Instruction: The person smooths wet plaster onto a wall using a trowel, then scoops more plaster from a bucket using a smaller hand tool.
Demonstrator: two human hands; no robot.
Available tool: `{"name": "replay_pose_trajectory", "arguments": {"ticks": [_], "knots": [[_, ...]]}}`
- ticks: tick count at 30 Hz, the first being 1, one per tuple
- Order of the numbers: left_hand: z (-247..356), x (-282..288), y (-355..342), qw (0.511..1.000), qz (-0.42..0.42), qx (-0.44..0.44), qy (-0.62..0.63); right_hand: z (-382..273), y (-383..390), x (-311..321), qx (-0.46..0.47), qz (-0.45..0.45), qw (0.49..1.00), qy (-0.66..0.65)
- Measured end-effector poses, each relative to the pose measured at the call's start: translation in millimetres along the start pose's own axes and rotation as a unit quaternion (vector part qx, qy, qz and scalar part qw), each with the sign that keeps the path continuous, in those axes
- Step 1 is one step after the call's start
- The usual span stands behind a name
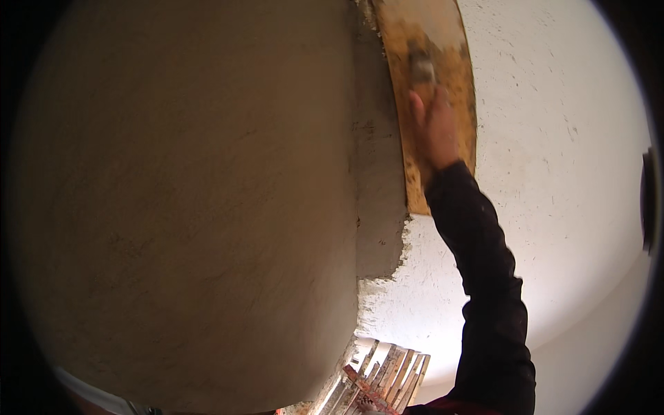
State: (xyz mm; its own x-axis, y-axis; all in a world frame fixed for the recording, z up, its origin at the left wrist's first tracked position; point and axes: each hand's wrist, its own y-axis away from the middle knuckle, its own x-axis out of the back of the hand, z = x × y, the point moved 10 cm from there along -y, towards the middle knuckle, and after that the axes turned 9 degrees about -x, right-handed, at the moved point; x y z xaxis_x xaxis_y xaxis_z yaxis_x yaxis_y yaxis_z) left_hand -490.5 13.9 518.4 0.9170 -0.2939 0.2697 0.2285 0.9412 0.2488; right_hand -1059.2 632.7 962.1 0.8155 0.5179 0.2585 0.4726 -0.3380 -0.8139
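My right hand (pixel 438 130), in a dark sleeve, reaches up with its fingers closed round a brush (pixel 422 70). Motion smears the brush, but a pale metal band and a dark tip can be made out. It lies against a long yellowish-brown board (pixel 415 197) that stands upright along the white wall. Dark, wet-looking patches cover part of the board's face, while its top is paler. Just left of the board runs a strip of grey plaster (pixel 379 207) with a ragged lower edge. My left hand is out of the picture.
A broad grey-brown plastered surface (pixel 187 207) fills the left side. The white wall (pixel 546 166) to the right carries small dark specks. Below are wooden slats (pixel 401 373) with a reddish bar (pixel 366 387) across them. A dark object (pixel 649 200) sits at the right rim.
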Motion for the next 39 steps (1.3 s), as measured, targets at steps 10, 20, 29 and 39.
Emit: {"name": "replay_pose_trajectory", "arguments": {"ticks": [10,20,29,39], "knots": [[202,-15,7,0.953,-0.047,-0.283,0.097,-37,37,-18,-0.053,-0.012,0.998,0.013],[227,47,21,0.936,0.0,-0.299,0.183,5,65,19,0.0,0.062,0.998,0.007],[276,44,28,0.872,0.054,-0.48,-0.079,-53,2,-13,-0.036,0.005,0.999,0.002],[290,68,18,0.709,0.185,-0.638,-0.237,-71,-21,-20,-0.042,0.011,0.999,-0.006]]}}
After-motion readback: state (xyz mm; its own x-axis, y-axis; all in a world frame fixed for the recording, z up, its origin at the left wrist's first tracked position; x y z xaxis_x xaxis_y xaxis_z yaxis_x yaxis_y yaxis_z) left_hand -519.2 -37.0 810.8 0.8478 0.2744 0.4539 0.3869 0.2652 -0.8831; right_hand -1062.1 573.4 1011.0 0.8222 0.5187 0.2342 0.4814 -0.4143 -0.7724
